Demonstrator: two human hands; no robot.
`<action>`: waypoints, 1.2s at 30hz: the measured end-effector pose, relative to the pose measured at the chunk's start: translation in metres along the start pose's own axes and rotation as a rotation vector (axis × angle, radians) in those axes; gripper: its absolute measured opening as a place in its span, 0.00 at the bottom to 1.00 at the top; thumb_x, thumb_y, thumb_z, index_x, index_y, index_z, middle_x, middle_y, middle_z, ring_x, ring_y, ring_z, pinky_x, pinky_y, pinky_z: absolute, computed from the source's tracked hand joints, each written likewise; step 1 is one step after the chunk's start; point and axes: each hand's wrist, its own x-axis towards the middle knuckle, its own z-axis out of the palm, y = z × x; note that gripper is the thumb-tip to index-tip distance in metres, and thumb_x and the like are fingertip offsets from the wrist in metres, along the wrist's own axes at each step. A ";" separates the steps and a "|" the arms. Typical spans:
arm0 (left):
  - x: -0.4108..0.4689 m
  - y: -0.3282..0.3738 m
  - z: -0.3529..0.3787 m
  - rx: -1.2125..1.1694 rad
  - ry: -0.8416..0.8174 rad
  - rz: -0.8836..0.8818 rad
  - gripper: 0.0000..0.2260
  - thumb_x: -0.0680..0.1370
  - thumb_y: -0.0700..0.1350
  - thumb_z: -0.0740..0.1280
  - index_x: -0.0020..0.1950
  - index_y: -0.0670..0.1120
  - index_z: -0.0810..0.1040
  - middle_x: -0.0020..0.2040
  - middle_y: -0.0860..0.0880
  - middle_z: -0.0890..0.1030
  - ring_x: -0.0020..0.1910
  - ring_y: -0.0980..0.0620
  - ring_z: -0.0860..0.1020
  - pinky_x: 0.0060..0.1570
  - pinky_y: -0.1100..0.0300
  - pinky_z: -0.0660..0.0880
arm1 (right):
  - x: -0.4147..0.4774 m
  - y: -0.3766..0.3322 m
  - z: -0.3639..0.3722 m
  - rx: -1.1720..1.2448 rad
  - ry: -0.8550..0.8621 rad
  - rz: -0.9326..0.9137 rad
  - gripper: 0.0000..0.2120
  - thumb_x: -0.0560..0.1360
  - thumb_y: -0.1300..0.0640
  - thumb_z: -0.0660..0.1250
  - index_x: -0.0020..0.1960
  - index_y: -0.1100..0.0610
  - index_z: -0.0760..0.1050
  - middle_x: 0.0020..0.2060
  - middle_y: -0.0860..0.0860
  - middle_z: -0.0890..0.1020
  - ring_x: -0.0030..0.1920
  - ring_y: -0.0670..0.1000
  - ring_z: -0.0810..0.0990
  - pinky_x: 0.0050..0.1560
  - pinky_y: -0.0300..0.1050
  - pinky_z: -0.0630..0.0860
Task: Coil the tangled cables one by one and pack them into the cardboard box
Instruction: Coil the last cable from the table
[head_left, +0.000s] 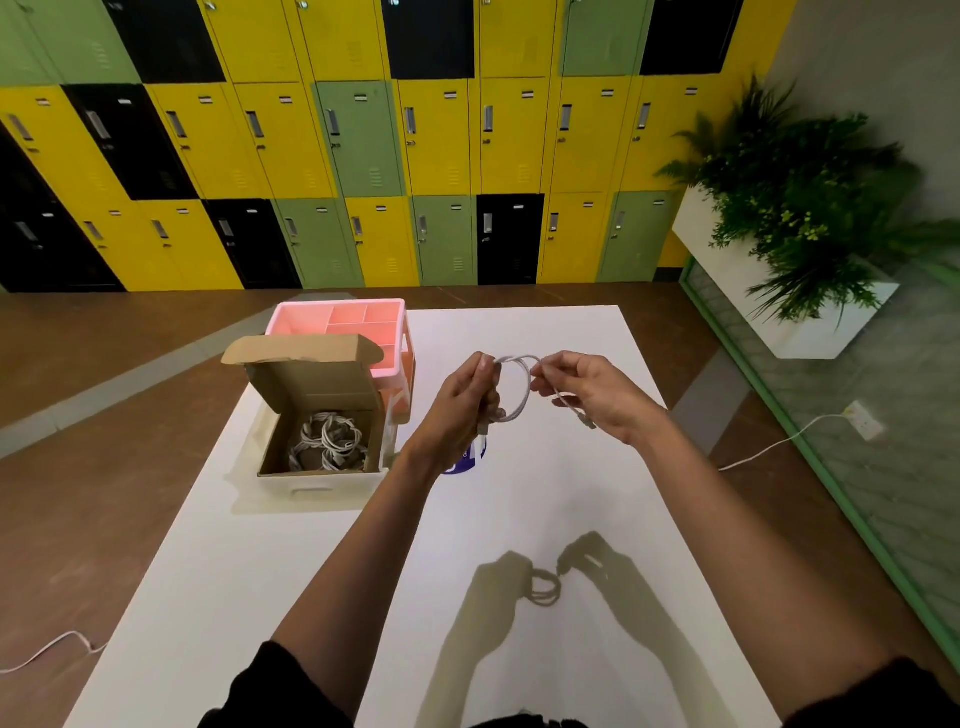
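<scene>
I can read nothing here: the blue mark (466, 462) on the tabletop (545, 499) sits mostly hidden behind my left hand (464, 400), and the locker plates (360, 97) are too small.

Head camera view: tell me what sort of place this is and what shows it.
Probably a shared locker area, such as in an office or school. A wall of yellow, green and black lockers fills the background, and a white planter of leafy plants stands at the right.

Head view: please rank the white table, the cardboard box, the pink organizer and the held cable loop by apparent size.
1. white table
2. cardboard box
3. pink organizer; unsure, since the box hides part of it and it stands farther away
4. cable loop
</scene>
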 end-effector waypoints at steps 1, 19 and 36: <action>0.000 0.001 -0.001 -0.044 0.000 -0.005 0.13 0.83 0.48 0.53 0.42 0.45 0.68 0.29 0.53 0.66 0.30 0.55 0.62 0.33 0.59 0.61 | -0.001 0.000 0.000 -0.080 0.003 -0.028 0.08 0.80 0.59 0.61 0.54 0.60 0.77 0.42 0.50 0.83 0.45 0.45 0.78 0.47 0.39 0.72; 0.004 -0.001 0.007 0.166 -0.029 0.021 0.12 0.83 0.47 0.54 0.43 0.46 0.69 0.28 0.54 0.68 0.28 0.57 0.66 0.37 0.60 0.72 | 0.017 -0.008 0.017 0.429 0.291 -0.020 0.05 0.77 0.72 0.61 0.50 0.68 0.75 0.43 0.60 0.80 0.36 0.47 0.84 0.38 0.34 0.79; 0.011 -0.007 0.015 0.241 0.219 0.084 0.11 0.83 0.47 0.55 0.42 0.47 0.70 0.30 0.51 0.70 0.26 0.59 0.69 0.36 0.60 0.74 | 0.006 -0.012 0.019 -0.184 0.082 -0.008 0.12 0.74 0.63 0.70 0.58 0.62 0.79 0.48 0.57 0.82 0.44 0.53 0.82 0.42 0.39 0.81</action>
